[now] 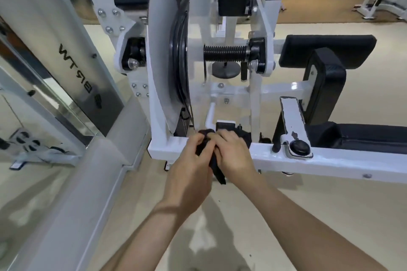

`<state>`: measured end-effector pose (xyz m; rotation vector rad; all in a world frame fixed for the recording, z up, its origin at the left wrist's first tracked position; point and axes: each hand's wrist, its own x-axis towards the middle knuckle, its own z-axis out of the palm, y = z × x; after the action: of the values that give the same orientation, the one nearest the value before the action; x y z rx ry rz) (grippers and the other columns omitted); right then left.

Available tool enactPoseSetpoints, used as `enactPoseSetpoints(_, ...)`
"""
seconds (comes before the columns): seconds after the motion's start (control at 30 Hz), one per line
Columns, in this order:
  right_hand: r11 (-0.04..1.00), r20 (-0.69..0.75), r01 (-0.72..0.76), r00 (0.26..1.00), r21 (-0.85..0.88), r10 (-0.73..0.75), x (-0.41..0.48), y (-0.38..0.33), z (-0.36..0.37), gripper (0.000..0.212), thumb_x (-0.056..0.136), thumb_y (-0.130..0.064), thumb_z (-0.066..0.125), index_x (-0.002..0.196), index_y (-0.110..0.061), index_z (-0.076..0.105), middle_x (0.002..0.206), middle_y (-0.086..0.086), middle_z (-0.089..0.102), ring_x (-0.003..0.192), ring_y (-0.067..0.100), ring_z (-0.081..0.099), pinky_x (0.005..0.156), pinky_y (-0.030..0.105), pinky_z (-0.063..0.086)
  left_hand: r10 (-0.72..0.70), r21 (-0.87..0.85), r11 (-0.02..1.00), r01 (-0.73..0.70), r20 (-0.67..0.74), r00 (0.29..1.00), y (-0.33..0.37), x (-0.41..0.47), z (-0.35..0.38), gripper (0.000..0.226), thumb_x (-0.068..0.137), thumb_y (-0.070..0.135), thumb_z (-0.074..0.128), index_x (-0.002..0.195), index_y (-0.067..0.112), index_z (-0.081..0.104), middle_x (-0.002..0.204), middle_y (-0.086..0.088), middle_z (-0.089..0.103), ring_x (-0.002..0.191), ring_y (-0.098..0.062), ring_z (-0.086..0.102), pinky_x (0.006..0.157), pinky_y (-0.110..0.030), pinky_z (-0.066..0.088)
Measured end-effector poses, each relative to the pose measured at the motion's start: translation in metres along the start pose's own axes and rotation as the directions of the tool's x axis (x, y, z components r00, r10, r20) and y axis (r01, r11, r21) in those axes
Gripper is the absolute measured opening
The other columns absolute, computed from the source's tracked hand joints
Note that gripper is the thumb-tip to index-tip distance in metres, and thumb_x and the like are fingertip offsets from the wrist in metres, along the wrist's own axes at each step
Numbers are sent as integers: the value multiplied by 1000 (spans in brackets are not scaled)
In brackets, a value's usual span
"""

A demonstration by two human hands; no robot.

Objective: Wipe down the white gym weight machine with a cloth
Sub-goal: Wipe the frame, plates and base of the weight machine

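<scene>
Black cloth is bunched between both hands just in front of the white machine's low horizontal frame bar. Left hand and right hand both curl their fingers around it, knuckles nearly touching, with 1 loose end hanging below.

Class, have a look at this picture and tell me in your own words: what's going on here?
A person is bent over a white gym weight machine. The left hand and the right hand both grip a dark cloth, bunched between them right at the machine's lower frame bar, with one end hanging below. Whether they are wiping or just regathering the cloth is unclear. Neither hand is on the black pads to the right.
</scene>
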<state>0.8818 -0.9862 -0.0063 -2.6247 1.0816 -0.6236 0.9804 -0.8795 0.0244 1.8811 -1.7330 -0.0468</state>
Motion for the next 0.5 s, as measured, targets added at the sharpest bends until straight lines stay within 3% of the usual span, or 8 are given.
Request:
enactPoseSetpoints(0.07, 999, -7, -41, 999, -4, 41, -8, 16, -8, 29, 95, -17, 54, 122, -17, 63, 112, 4, 61, 105, 29, 53, 83, 41, 39, -27, 127, 992, 12, 110, 994, 4, -2, 17, 65, 83, 5, 52, 145, 15, 39, 149, 1, 35, 133, -17, 41, 105, -31, 42)
enactPoseSetpoints(0.13, 994, -110, -96, 990, -47, 90, -21, 39, -20, 20, 86, -11, 66, 106, -13, 69, 94, 5, 62, 91, 32, 58, 77, 40, 38, -54, 196, 980, 20, 167, 985, 8, -7, 32, 71, 86, 10, 49, 152, 15, 23, 158, 1, 20, 145, -12, 21, 114, -25, 29)
enactPoseSetpoints(0.23, 988, -196, -117, 976, -100, 96, -23, 30, -14, 15, 78, -11, 69, 93, -10, 69, 85, 6, 60, 82, 32, 59, 74, 42, 43, -146, 182, 977, 114, 178, 973, 7, -12, 40, 77, 86, 10, 46, 154, 16, 10, 161, 2, 8, 148, -11, 10, 114, -25, 29)
enactPoseSetpoints(0.37, 993, -141, 76, 988, 88, -63, 1, -30, 19, 24, 90, -16, 55, 104, -6, 71, 104, 9, 68, 92, 29, 64, 77, 39, 52, -393, 176, 911, 372, 102, 914, -8, -22, 28, 83, 82, 6, 48, 155, 19, 11, 162, -3, 3, 144, -21, 23, 97, -27, 39)
enactPoseSetpoints(0.43, 990, -119, 133, 985, 53, -126, 6, -23, 14, 20, 87, -15, 60, 102, -9, 73, 100, 6, 70, 88, 26, 65, 72, 35, 52, -402, 243, 899, 365, 121, 908, -12, -20, 27, 88, 81, 4, 46, 155, 21, 1, 162, -2, -5, 142, -21, 23, 92, -23, 36)
enactPoseSetpoints(0.5, 994, -47, 95, 994, -49, -97, -6, -1, -7, 15, 78, -13, 67, 91, -15, 72, 86, 2, 67, 79, 26, 64, 67, 31, 44, -332, 278, 922, 271, 203, 921, 1, -12, 30, 82, 85, 7, 43, 155, 18, 2, 162, -7, -5, 144, -23, 18, 104, -25, 31)
